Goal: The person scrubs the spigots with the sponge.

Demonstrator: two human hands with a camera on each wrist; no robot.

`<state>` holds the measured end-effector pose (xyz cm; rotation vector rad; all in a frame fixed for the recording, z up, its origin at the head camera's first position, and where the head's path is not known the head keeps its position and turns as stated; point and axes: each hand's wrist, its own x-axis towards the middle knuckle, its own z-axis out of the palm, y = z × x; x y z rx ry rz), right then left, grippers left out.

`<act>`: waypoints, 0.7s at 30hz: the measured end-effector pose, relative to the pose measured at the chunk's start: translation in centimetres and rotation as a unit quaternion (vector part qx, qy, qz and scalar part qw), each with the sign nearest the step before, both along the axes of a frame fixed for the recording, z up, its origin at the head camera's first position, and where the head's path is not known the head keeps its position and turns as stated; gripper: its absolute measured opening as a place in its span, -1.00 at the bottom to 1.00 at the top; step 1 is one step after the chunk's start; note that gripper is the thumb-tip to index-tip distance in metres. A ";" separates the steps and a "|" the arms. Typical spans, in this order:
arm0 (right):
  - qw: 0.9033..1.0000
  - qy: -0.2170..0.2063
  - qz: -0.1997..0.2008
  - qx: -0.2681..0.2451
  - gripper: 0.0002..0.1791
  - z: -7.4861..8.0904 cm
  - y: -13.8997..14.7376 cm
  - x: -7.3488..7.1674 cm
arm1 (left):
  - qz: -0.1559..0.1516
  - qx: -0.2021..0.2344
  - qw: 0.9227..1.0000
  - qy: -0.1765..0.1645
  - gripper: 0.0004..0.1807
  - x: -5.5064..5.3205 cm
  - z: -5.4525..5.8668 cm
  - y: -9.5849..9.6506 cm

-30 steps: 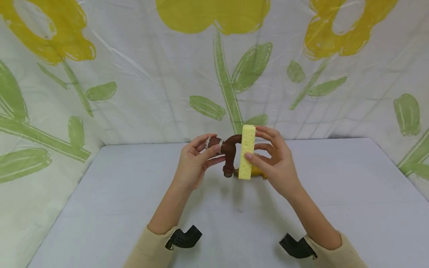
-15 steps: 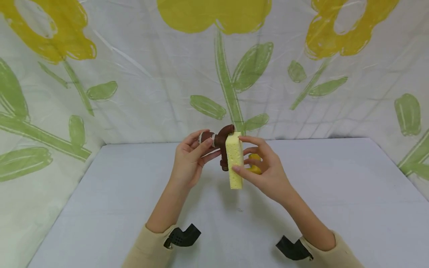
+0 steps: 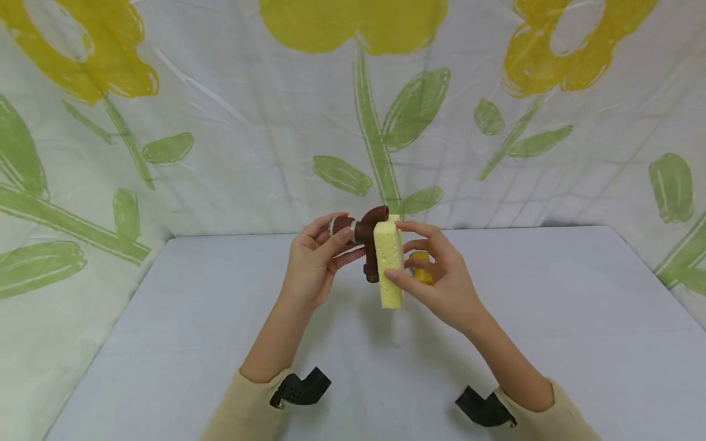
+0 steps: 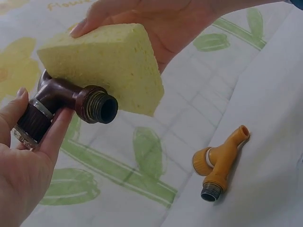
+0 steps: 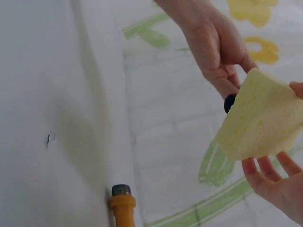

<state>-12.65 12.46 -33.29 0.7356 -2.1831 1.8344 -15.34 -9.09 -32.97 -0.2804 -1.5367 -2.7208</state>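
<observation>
My left hand [image 3: 311,263] grips a dark brown tap [image 3: 371,239] by its ribbed, silver-ringed handle, above the table. The tap's threaded end faces the camera in the left wrist view. Between thumb and fingers, my right hand [image 3: 444,282] holds a pale yellow sponge [image 3: 389,263] on edge. One broad face of the sponge [image 4: 104,61] lies against the tap's body [image 4: 61,92], as the left wrist view shows. In the right wrist view the sponge covers most of the tap; only a dark bit of it shows.
An orange-yellow tap [image 4: 220,163] with a threaded end lies on the white table [image 3: 220,306], behind my right hand in the head view. Behind the table hangs a white sheet [image 3: 231,153] painted with yellow flowers and green leaves. Black wrist cameras [image 3: 302,387] sit at both cuffs.
Over the second, my right hand brought the sponge left and slightly down against the brown tap, turning it a little. My left hand shifted slightly left, tilting the tap. Recently both have barely moved.
</observation>
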 end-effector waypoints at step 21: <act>1.000 -0.020 -0.008 -0.020 -0.29 -0.4 -0.1 -0.2 | 0.003 0.009 1.000 -0.011 -0.72 0.3 0.1 0.4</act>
